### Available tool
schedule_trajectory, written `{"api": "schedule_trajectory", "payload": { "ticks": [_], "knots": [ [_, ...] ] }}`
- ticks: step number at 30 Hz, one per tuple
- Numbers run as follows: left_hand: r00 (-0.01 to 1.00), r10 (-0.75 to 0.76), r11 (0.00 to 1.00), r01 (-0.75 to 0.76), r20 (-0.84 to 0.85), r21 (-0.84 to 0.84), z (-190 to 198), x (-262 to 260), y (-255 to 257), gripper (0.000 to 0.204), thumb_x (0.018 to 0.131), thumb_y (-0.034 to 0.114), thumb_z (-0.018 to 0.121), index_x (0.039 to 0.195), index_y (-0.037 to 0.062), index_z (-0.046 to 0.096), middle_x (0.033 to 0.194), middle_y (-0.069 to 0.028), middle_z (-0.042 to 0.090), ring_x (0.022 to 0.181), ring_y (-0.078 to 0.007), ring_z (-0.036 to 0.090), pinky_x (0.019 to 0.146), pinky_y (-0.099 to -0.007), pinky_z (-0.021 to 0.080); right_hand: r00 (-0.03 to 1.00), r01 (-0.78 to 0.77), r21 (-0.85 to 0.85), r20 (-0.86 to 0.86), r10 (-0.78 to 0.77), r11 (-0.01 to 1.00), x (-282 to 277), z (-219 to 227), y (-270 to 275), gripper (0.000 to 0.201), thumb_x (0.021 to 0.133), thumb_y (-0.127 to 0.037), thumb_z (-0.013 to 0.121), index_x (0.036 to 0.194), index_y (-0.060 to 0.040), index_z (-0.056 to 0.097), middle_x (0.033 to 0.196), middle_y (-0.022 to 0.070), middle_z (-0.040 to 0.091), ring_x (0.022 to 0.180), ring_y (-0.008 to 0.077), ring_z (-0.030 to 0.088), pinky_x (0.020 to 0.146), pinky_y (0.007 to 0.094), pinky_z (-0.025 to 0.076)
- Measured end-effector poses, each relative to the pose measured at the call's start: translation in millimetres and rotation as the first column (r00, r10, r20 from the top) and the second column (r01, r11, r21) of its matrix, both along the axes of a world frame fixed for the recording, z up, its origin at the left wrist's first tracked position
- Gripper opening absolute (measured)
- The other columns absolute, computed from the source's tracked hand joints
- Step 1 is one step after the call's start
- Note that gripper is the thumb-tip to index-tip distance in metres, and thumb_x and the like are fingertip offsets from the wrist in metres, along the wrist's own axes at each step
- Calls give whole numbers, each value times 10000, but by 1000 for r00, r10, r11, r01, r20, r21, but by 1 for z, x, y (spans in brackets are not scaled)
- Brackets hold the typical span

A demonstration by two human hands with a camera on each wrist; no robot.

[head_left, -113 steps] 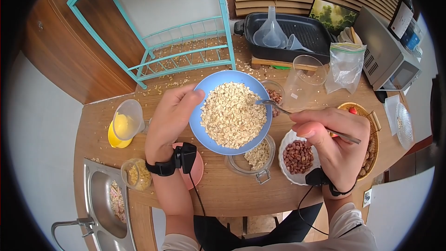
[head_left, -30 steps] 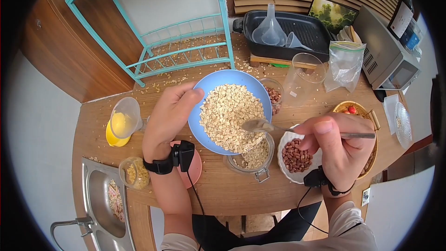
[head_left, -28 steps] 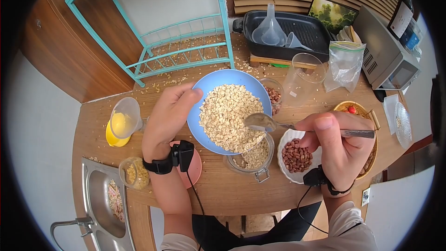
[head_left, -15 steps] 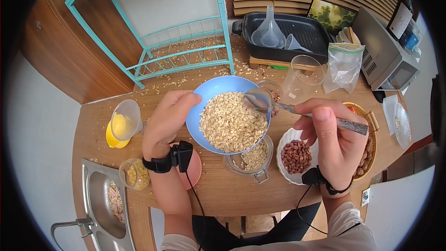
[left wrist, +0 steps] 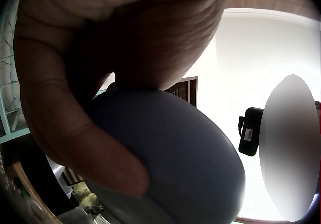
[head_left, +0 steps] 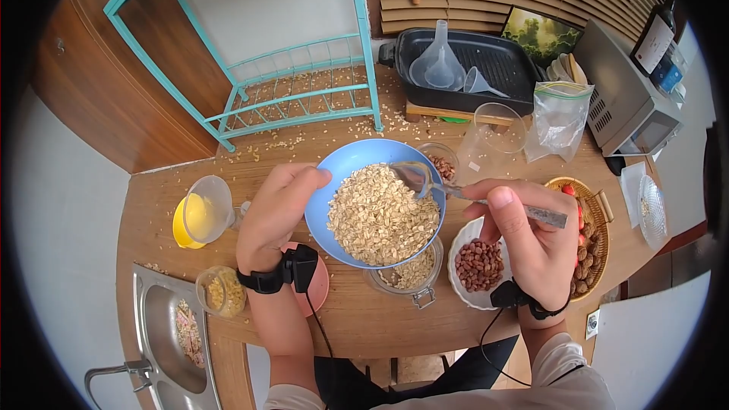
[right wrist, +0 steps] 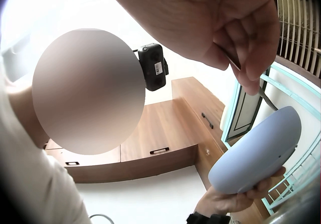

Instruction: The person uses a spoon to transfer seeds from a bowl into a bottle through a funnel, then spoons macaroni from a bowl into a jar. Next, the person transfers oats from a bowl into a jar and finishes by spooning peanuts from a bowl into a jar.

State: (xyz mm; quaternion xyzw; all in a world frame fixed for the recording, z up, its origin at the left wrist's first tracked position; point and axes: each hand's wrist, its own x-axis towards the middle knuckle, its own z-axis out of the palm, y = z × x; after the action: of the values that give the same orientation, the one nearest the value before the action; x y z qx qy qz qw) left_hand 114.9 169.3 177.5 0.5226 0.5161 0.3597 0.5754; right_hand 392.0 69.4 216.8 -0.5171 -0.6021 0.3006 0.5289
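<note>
My left hand [head_left: 277, 209] grips the left rim of a blue bowl [head_left: 345, 158], thumb on the rim. In the left wrist view its fingers [left wrist: 108, 159] curl under the bowl. Rolled oats [head_left: 380, 220] fill much of it. My right hand [head_left: 528, 239] pinches a metal spoon [head_left: 414, 176] by the handle, its head at the oats near the bowl's upper right. The bowl is held above a glass jar [head_left: 440, 258] of oats, partly covering it. Below the right hand stands a white scalloped bowl [head_left: 478, 303] of reddish-brown peanuts.
Right of the hand is a wicker basket [head_left: 605, 239] with walnuts and red items. A glass cup [head_left: 456, 153] of nuts, a clear container [head_left: 486, 137] and a black grill pan [head_left: 493, 99] stand behind. Left are a pink dish [head_left: 319, 288], a pasta jar [head_left: 220, 292] and a sink [head_left: 156, 288].
The spoon has gone from over the lower right of the oats to the upper right edge, its head now tipped down. The left hand keeps hold of the blue bowl.
</note>
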Motion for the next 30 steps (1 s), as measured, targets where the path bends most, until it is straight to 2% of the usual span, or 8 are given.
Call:
{"api": "schedule_trajectory", "payload": {
  "ticks": [7, 11, 17, 19, 25, 27, 30],
  "knots": [
    [999, 35, 999, -35, 15, -13, 1, 5, 0, 274, 935, 225, 584, 844, -10, 688, 763, -10, 654, 675, -71, 547, 609, -244, 418, 998, -69, -78, -9, 68, 995, -3, 3, -3, 211, 959, -164, 646, 961, 14, 759, 773, 87, 739, 625, 118, 673, 583, 237, 518],
    [1000, 25, 1000, -25, 5, -4, -1, 6, 1, 277, 939, 237, 579, 854, -2, 690, 760, -3, 654, 666, -61, 542, 585, -236, 406, 990, -124, -23, 63, 125, 992, -5, 2, -3, 168, 945, -116, 658, 970, 19, 755, 773, 89, 740, 661, 119, 696, 602, 247, 537],
    [998, -33, 999, 34, -48, 23, -2, 7, -1, 289, 946, 258, 575, 888, 2, 697, 761, 20, 638, 667, -45, 523, 574, -224, 387, 984, -169, -109, -81, 161, 980, -12, 0, 2, 163, 952, -84, 642, 989, 39, 741, 819, 100, 745, 685, 118, 699, 635, 249, 558],
    [996, -62, 997, 64, -59, 30, -1, 6, -1, 291, 948, 260, 575, 900, 1, 698, 762, 25, 633, 667, -43, 518, 575, -223, 386, 960, -199, -130, -224, 167, 971, -11, -2, 4, 189, 973, -97, 620, 1002, 53, 730, 849, 111, 741, 719, 118, 694, 657, 250, 564],
    [996, -13, 997, 19, -85, 78, 1, -3, -2, 294, 954, 263, 582, 921, -5, 699, 783, 24, 638, 681, -45, 526, 592, -225, 402, 949, -212, -134, -264, 171, 968, -3, 4, 2, 204, 992, -107, 597, 1019, 53, 720, 844, 105, 731, 726, 117, 678, 661, 249, 560],
    [1000, 9, 1000, -9, -16, 25, 5, -4, -4, 289, 955, 260, 587, 921, -3, 700, 795, 20, 646, 701, -47, 540, 611, -226, 414, 948, -205, -132, -273, 164, 970, -1, 7, -1, 201, 991, -105, 598, 1012, 53, 720, 843, 105, 731, 722, 116, 676, 658, 247, 558],
    [999, 28, 998, -26, -22, 60, 0, -12, -2, 276, 956, 250, 590, 918, 1, 701, 806, 15, 656, 712, -48, 555, 616, -223, 422, 945, -195, -117, -289, 155, 974, 0, 9, -7, 193, 988, -97, 596, 997, 51, 719, 837, 105, 729, 713, 113, 672, 652, 244, 554]
  ]
}}
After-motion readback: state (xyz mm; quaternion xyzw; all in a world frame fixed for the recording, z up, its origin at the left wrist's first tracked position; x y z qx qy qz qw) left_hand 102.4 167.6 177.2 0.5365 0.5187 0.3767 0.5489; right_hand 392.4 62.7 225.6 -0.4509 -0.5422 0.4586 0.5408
